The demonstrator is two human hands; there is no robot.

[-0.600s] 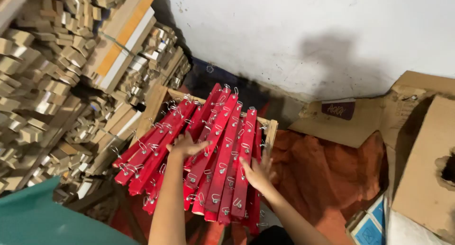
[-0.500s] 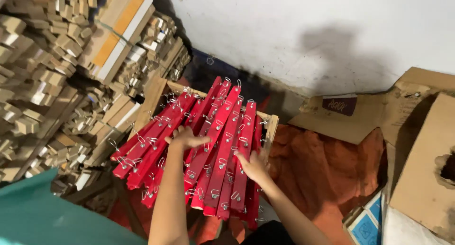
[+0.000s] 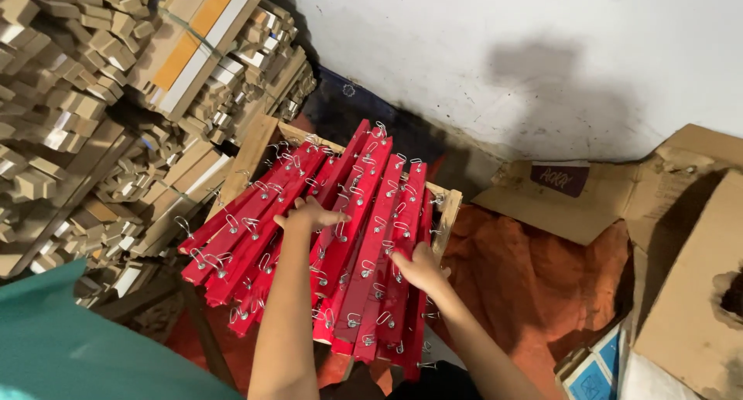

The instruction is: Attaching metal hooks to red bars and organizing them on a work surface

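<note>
My left hand point(image 3: 308, 214) lies flat, fingers released, on the fanned red slats point(image 3: 340, 237) at the frame's centre; my right hand point(image 3: 418, 267) presses open-palmed on the slats nearer their right edge, gripping nothing. The slats, studded with small metal hooks point(image 3: 364, 267), rest across a wooden frame point(image 3: 449, 206) whose right rail shows just beside my right hand. Stacked wooden blocks point(image 3: 101, 121) crowd the left. Orange cloth point(image 3: 542, 284) leaves open room at right, before the cardboard point(image 3: 681, 291).
</note>
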